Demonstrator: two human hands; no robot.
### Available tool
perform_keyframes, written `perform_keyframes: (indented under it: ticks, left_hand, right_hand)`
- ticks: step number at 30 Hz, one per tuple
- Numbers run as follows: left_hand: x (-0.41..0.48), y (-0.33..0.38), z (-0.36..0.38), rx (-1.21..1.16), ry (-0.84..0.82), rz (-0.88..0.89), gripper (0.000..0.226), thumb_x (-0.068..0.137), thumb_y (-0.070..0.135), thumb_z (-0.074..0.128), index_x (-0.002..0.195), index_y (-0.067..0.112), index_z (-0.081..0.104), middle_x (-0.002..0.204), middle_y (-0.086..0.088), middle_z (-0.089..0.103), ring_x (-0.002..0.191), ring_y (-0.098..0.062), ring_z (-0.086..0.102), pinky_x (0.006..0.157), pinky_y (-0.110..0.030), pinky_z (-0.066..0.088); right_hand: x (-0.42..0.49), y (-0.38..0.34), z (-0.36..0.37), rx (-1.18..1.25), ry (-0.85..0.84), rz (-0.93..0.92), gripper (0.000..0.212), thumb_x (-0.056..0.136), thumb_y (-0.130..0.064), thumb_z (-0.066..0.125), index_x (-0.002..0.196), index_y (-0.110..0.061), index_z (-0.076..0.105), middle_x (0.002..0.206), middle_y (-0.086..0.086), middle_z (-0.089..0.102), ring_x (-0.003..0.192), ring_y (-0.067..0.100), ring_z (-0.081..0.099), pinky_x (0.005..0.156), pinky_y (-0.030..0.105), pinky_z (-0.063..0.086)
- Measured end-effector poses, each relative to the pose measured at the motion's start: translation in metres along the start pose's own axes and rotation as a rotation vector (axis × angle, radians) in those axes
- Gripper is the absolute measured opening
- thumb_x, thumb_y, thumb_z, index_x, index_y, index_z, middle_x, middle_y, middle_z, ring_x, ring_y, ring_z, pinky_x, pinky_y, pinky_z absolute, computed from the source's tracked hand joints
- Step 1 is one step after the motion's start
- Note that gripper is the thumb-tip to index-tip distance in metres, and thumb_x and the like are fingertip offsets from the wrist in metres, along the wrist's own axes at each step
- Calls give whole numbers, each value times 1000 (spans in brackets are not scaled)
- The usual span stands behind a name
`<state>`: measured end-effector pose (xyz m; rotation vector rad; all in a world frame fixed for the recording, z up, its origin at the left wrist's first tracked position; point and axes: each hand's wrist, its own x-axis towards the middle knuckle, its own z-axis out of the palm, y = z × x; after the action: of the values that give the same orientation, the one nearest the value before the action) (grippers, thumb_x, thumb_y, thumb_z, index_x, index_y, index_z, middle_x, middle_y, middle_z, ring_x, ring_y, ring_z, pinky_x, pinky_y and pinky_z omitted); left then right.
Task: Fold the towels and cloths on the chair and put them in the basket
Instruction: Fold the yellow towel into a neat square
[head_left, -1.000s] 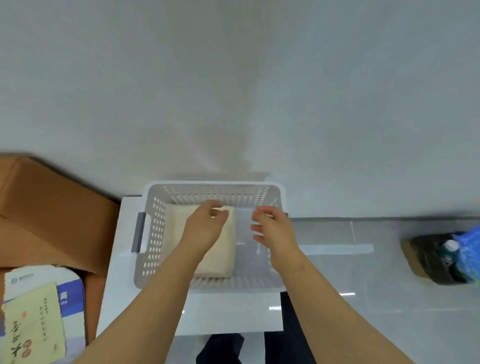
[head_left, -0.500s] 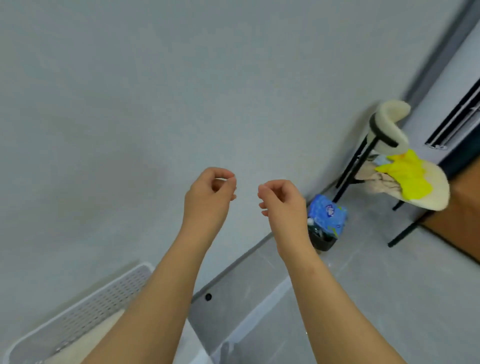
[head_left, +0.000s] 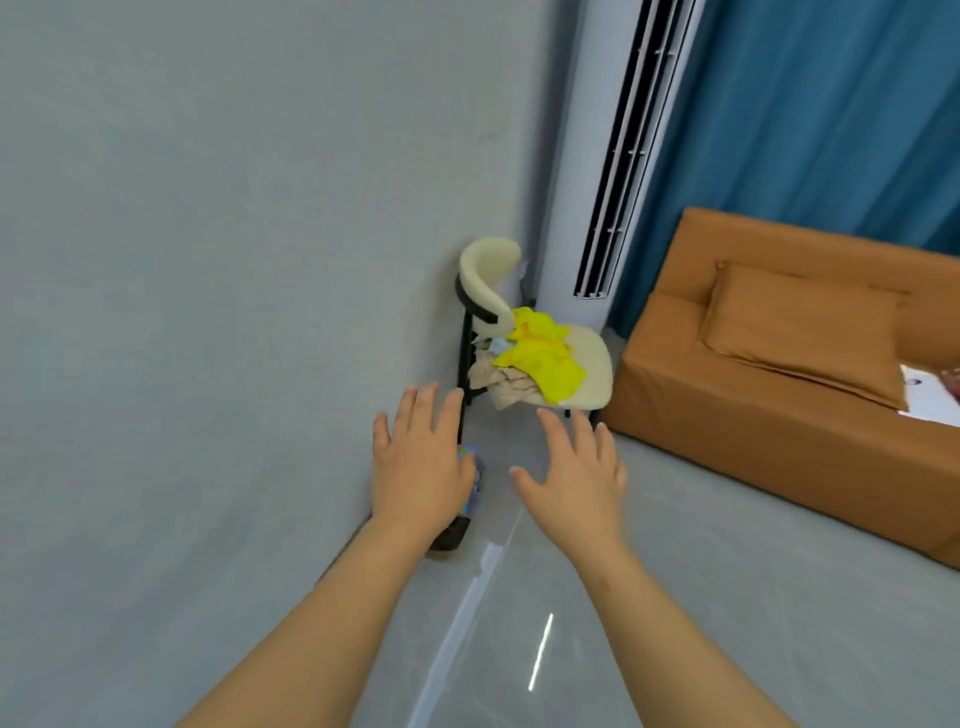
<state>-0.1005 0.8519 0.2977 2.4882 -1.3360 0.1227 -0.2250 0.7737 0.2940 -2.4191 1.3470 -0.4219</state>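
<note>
Beyond both outstretched hands, left (head_left: 420, 467) and right (head_left: 576, 478), fingers spread and empty, stands the chair (head_left: 587, 358) heaped with cloths (head_left: 540, 358).

— Where's the chair (head_left: 589, 358)?
— Beyond my left hand (head_left: 421, 467) and right hand (head_left: 576, 478), by the wall (head_left: 234, 260) on the left, cloths (head_left: 540, 358) on its seat.
— And right of it?
— The sofa (head_left: 753, 426); a tower unit (head_left: 587, 156) stands behind the chair.

No lettering can be read; the print on the blue packet (head_left: 479, 475) (mostly hidden) is blurred.
</note>
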Motion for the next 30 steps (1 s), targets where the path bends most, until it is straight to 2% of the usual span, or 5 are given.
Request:
perform_keyframes:
  ticks: [13,19,24,27,30]
  left_hand:
    - [187,98,121,-23,-108,132,74,91,37,50,150,22,9,158,-3,5,146,-23,0,115,-49,6]
    - [297,131,173,0,-168,198,76,81,32,66,147,19,30,154,-10,26,143,-32,19,112,-54,17]
    - [373,158,217,109,-228,238,86,42,29,89,122,13,62,124,-16,61,113,-40,58,82,-60,48]
    - [418,187,242,89,-279,207,79,76,34,70,145,21,33,152,-10,29,140,-35,27,108,-57,27]
    - [469,217,275,144,-299,149,72,92,41,46,150,30,4,159,1,-1,146,-23,-2,116,-46,9]
  right_hand:
    - [192,132,-2,-19,-26,115,73,90,-46,50,148,-38,7,159,-2,-4,145,28,-7,115,43,6]
    - [303,165,6,-14,-80,144,72,90,-45,50,148,-38,8,159,-3,-2,145,28,-4,115,42,9]
    - [378,211,14,-3,-132,184,70,91,-46,49,148,-39,8,158,-4,0,145,27,-3,115,40,10]
    - [429,247,17,-23,-156,172,70,90,-47,48,147,-39,8,158,-4,1,145,27,-2,114,40,11]
    - [489,286,19,-35,-215,144,71,90,-45,48,147,-39,7,158,-3,0,145,27,-1,114,40,10]
